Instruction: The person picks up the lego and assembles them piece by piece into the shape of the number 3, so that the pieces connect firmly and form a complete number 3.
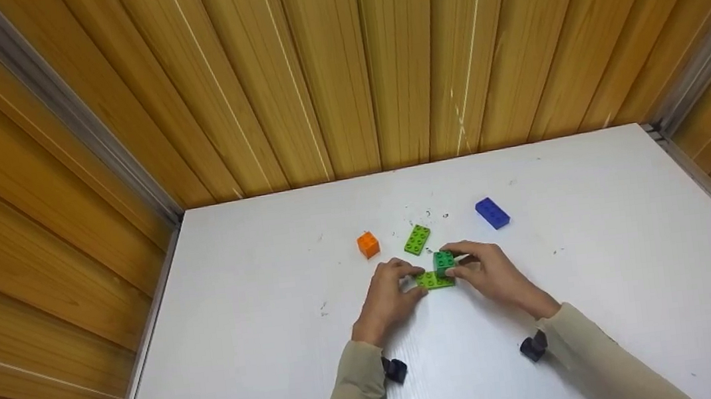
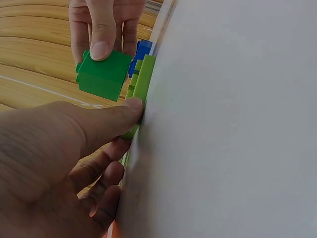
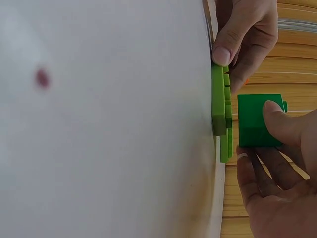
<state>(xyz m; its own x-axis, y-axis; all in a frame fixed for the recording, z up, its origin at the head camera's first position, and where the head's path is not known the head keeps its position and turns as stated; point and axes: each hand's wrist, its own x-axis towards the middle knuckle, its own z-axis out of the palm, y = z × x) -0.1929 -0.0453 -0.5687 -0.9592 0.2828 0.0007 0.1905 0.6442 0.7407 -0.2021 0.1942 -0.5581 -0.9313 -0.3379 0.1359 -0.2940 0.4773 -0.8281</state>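
Observation:
My right hand (image 1: 491, 271) holds a dark green building brick (image 1: 443, 262) between thumb and fingers, studs up. That dark green brick (image 3: 255, 121) hovers just above a flat light green brick (image 3: 218, 99), with a small gap between them in the right wrist view. Lying on the table, the flat light green brick (image 1: 430, 281) is pinched at its left end by my left hand (image 1: 388, 296). The left thumb covers part of its near side in the left wrist view.
Behind the hands, a second flat light green brick (image 1: 417, 240) lies on the white table (image 1: 258, 344). To its left is an orange brick (image 1: 368, 245), and farther right a blue brick (image 1: 492, 213). Yellow wood-patterned walls (image 1: 334, 68) stand around the table.

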